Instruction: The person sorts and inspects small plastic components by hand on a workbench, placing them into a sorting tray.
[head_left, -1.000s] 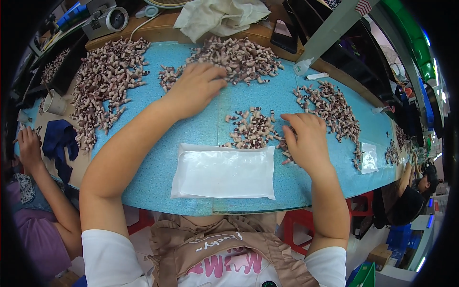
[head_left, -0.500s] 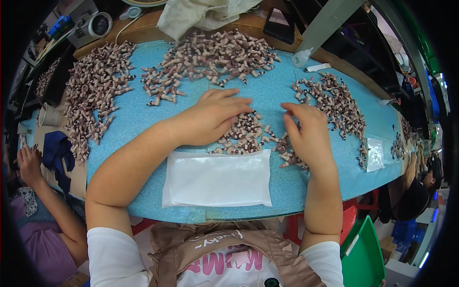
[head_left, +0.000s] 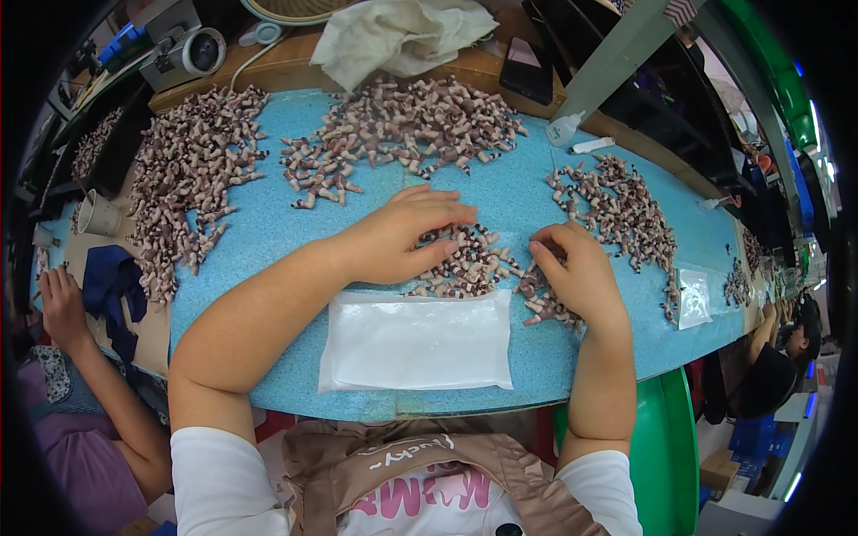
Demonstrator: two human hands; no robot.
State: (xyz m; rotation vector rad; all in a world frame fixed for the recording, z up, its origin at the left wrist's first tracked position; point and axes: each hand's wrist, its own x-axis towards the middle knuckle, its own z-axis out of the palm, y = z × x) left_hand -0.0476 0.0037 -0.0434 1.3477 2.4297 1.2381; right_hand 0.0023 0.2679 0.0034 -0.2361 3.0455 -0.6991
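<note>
My left hand lies palm down with fingers stretched out, over the far left side of a small heap of parts. These are tiny cream and dark-brown pieces shaped like bent limbs. Just right of them, my right hand is curled, with thumb and index tips brought together. Anything between those tips is too small or hidden to make out. Beneath this hand sits a little cluster of pinkish-brown pieces, partly covered by it. Nearer to me, a flat white plastic packet rests on the blue mat.
Larger heaps of parts lie at the left, far middle and right. Beyond them are a crumpled cloth, a phone and a small white bottle. A green tray sits below the table's edge. A co-worker's hand shows left.
My right hand has drawn nearer to me, and its thumb and index finger have closed together. My left hand has shifted slightly nearer. The whole view has moved a little.
</note>
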